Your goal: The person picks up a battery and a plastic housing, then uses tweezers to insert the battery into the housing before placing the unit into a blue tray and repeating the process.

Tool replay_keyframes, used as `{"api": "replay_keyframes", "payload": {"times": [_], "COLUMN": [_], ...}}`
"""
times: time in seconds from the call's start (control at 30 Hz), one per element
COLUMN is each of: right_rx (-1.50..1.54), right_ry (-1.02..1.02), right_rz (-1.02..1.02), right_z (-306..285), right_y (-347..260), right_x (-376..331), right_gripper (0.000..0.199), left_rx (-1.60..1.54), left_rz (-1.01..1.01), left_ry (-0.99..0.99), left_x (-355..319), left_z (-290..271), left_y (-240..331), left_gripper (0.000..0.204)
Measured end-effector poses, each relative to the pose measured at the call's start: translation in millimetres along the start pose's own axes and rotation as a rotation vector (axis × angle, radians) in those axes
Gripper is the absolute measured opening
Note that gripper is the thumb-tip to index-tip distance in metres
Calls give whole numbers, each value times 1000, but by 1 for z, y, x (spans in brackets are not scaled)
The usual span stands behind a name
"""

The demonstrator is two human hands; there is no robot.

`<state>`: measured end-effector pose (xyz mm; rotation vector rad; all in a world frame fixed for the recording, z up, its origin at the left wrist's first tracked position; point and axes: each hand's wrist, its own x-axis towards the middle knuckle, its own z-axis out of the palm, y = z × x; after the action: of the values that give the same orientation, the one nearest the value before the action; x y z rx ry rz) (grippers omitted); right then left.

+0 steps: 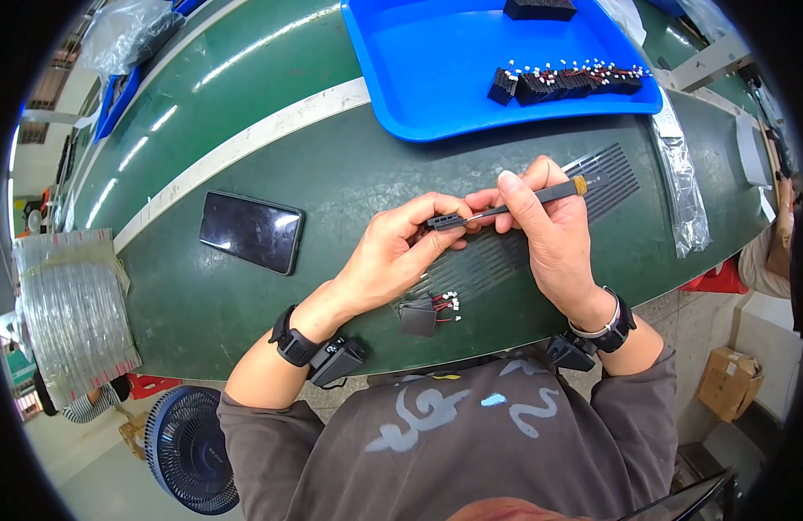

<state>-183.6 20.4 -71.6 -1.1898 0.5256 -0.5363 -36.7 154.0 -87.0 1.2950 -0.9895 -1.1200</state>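
The left hand point(391, 252) holds a small black slotted piece point(445, 222), the right hand point(558, 239) a slanting dark tool point(559, 192).

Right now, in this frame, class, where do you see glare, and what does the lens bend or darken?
In the head view, white glare streaks cross the glossy green tabletop at upper left; in the same head view, highlights whiten the clear, ribbed plastic stack; also in the head view, the long white strip bows into a curve, and black vignetting swallows the corners.
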Motion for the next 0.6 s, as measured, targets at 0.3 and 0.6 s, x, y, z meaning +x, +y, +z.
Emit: {"api": "replay_keyframes", "payload": {"times": [0.3, 0.6], "right_rx": [3, -32], "right_ry": [9, 14], "right_rz": [-4, 6], "right_z": [1, 4], "right_y": [1, -2], "right_x": [0, 0], "right_gripper": [25, 25], "left_rx": [44, 42], "left_rz": [7, -3], "left_ry": [-13, -10], "left_x": [-1, -1], "left_z": [-2, -2], "left_y": [-1, -2], "left_gripper": [18, 19]}}
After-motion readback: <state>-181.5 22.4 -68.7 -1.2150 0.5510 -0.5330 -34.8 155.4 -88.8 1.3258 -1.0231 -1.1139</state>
